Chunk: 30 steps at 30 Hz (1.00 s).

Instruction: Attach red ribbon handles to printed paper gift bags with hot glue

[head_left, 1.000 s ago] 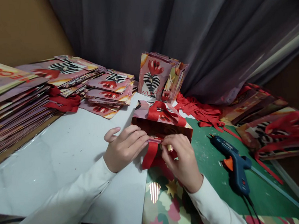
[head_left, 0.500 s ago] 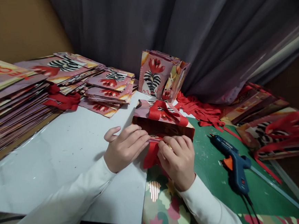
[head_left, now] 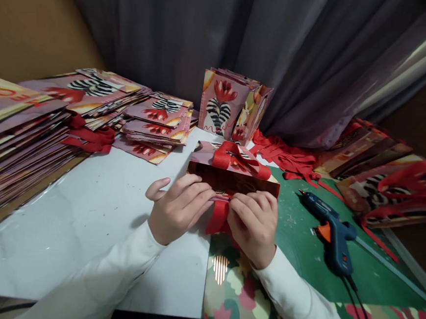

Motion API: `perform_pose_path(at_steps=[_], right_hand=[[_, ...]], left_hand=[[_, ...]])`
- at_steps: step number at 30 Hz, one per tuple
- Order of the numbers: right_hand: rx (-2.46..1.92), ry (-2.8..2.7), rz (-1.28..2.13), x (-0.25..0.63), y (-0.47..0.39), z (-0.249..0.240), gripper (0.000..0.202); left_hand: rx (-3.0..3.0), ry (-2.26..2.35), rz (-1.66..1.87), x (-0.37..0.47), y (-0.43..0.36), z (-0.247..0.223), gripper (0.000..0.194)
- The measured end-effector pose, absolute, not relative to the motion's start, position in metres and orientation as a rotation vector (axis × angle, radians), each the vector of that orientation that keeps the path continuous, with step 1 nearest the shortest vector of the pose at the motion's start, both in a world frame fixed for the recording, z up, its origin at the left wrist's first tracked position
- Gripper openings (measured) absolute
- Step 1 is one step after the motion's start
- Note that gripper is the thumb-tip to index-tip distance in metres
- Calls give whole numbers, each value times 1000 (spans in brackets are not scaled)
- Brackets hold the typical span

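A gift bag with a zebra and red flower print lies on its side, its open mouth towards me. A red ribbon handle is looped on its far panel, and another red ribbon hangs from the near rim. My left hand grips that near rim by the fingertips, one finger sticking out to the left. Close beside it, my right hand is closed on the same rim with curled fingers, near the ribbon's end. Both thumbs are largely hidden.
A blue glue gun rests on the green mat at right. Flat bags are stacked at left; upright bags stand behind. Red ribbons lie heaped by the curtain, and finished-looking bags sit far right.
My right hand has turned slightly and its fingers have shifted a little along the near rim. My left hand stays nearly in place. The bag has barely moved.
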State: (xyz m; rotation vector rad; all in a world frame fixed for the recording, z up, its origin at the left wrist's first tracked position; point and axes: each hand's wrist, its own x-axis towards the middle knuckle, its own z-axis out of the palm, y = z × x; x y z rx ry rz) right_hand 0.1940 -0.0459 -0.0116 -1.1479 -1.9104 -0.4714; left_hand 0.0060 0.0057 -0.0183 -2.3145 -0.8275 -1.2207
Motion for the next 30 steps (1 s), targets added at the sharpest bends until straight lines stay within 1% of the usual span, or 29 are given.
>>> perform_pose_path(at_steps=[7,9,13,16,19,20,22,23,25,26,30], right_hand=[[-1176,-1882,-187,199,-51,3,11],[-1154,-1841,-179,207,-55,5,11],[-1130,-1616,-282,234,-61,4,9],[-1198,-1472,-351,260,-62,1,19],[-1359,-1585,-533,284,-61,-1,27],[-1434,-1666,-598,290,-61,-2,25],[-1600,-1807,-675,298,-61,-4,11],[-1669,-1840,-677,300,-62,-5,10],[-1716,-1834,-662,297,-65,-5,29],[-1685,-1800,-669,292,-67,-3,32],[-1439,-1776,-690,257,-74,9,16]], left_hand=[[-2288,-826,-1260,3,11,-21,13],[-2294,-830,-1268,3,11,-21,13],[-2296,-835,-1271,2,11,-19,14],[-2298,-851,-1277,2,11,-18,16],[-2335,-878,-1274,1,11,-20,21],[-2346,-885,-1271,1,11,-21,22],[-2352,-885,-1271,1,10,-21,21],[-2349,-883,-1271,1,10,-21,21],[-2338,-875,-1273,2,10,-21,19],[-2337,-868,-1272,2,10,-20,18],[-2335,-820,-1249,4,8,-19,17]])
